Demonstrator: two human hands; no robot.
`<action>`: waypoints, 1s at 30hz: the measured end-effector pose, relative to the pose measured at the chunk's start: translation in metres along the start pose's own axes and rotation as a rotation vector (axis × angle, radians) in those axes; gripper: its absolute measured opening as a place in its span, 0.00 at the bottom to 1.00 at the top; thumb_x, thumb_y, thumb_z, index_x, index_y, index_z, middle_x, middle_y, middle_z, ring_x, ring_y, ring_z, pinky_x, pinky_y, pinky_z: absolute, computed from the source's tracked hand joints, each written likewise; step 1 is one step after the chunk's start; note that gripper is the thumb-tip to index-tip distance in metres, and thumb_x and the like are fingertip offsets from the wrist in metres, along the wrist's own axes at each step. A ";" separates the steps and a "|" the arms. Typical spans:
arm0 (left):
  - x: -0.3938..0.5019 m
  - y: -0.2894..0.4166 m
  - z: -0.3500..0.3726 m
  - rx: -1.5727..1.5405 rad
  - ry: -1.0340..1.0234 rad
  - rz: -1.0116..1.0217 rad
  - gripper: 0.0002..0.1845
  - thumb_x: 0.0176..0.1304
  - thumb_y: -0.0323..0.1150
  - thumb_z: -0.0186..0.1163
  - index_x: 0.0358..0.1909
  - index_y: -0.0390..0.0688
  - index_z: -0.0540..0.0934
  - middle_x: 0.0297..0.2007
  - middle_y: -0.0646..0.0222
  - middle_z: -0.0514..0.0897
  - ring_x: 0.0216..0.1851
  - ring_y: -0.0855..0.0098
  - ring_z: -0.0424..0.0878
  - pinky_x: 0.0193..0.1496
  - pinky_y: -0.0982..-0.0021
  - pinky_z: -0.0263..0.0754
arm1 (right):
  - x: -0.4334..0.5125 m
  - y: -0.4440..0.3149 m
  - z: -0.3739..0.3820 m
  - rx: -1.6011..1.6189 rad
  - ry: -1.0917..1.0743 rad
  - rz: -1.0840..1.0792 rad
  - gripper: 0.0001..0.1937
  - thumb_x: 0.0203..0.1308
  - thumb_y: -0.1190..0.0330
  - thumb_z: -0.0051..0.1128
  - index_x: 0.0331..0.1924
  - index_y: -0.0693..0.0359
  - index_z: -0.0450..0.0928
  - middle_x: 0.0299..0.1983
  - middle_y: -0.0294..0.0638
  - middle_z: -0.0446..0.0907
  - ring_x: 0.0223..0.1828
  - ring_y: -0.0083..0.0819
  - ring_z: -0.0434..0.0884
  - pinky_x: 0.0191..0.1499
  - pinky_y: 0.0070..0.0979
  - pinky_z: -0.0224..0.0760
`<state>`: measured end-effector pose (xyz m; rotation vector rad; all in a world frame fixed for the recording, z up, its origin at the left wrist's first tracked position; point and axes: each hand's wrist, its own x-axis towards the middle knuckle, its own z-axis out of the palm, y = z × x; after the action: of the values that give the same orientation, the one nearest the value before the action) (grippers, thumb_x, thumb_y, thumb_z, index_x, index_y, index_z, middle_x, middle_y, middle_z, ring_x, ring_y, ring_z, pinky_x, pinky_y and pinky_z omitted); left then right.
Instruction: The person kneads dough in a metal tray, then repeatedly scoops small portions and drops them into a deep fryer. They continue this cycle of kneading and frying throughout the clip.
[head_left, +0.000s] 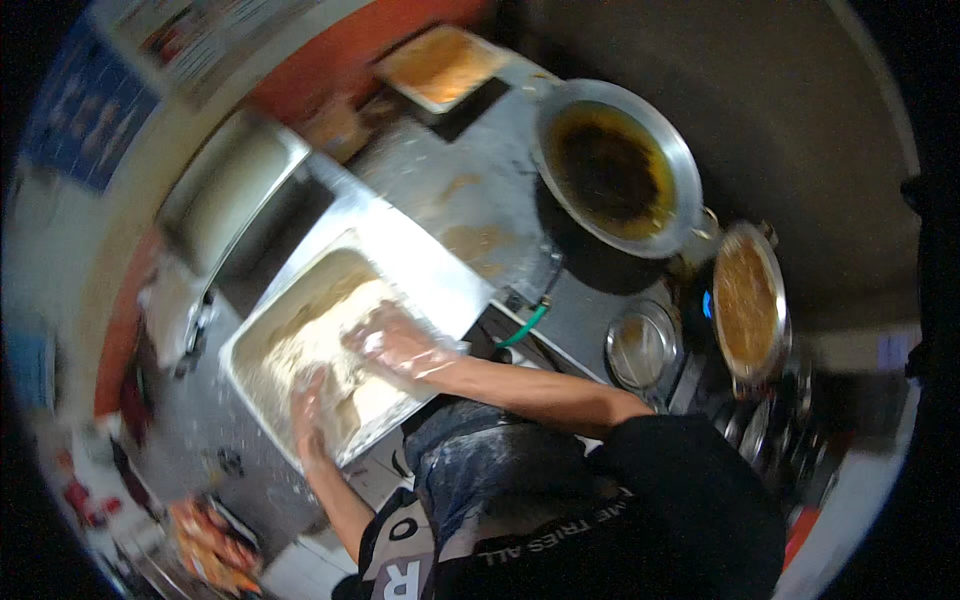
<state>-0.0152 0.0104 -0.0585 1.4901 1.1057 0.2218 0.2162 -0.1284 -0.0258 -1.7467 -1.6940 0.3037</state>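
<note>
A pale rectangular tub holds a heap of white flour-like powder. Inside its lower left part is my left hand, fingers pointing up into the powder. My right hand reaches over the tub's right side into the powder, in what looks like a clear plastic glove. Both hands are blurred, and some fingers are lost in the powder; whether either one grips anything cannot be told.
A large metal pan of dark oil stands at upper right, near a pot of bubbling brown liquid. Around are a round strainer, a green hose, an orange-filled tray, an empty-looking steel basin and reddish food pieces.
</note>
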 end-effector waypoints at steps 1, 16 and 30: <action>0.002 0.001 -0.002 0.019 0.000 -0.081 0.33 0.71 0.57 0.53 0.66 0.41 0.80 0.69 0.59 0.74 0.71 0.61 0.67 0.75 0.58 0.55 | 0.001 0.003 0.002 -0.012 0.026 0.002 0.16 0.72 0.62 0.48 0.56 0.59 0.76 0.51 0.48 0.79 0.59 0.48 0.76 0.69 0.51 0.66; 0.025 -0.026 -0.023 0.042 -0.064 -0.011 0.41 0.65 0.57 0.63 0.66 0.32 0.75 0.63 0.54 0.76 0.65 0.59 0.71 0.68 0.58 0.65 | -0.010 -0.008 -0.030 0.469 0.276 0.272 0.19 0.68 0.59 0.52 0.58 0.60 0.76 0.55 0.52 0.80 0.59 0.50 0.78 0.67 0.50 0.65; 0.030 -0.027 0.018 0.234 -0.091 -0.033 0.41 0.64 0.61 0.61 0.66 0.34 0.76 0.62 0.54 0.77 0.65 0.59 0.72 0.68 0.56 0.65 | -0.379 0.052 -0.396 -0.444 0.828 1.121 0.20 0.62 0.62 0.70 0.55 0.58 0.80 0.51 0.45 0.84 0.52 0.39 0.85 0.57 0.32 0.79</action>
<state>-0.0008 0.0158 -0.0995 1.6707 1.1107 0.0010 0.4447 -0.6046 0.1302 -2.5042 -0.0966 -0.3330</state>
